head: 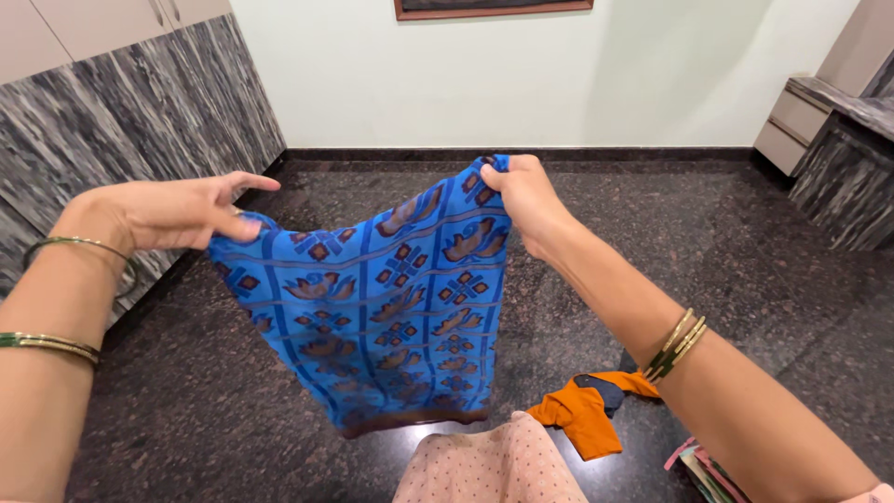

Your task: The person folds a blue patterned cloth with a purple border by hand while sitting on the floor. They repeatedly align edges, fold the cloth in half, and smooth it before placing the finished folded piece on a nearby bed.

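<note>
A blue cloth (382, 298) with brown bird and diamond patterns hangs spread in the air in front of me. My left hand (177, 212) pinches its upper left corner. My right hand (526, 200) grips the upper right corner, held a little higher. The cloth's lower edge has a brown border and hangs just above my lap. Thin bangles circle both wrists.
An orange garment (582, 414) lies on the dark speckled floor (726, 251) under my right forearm. Folded pink and green cloth (703, 466) sits at the bottom right. Grey streaked cabinets (121, 130) line the left wall, and another cabinet (838, 158) stands at the right.
</note>
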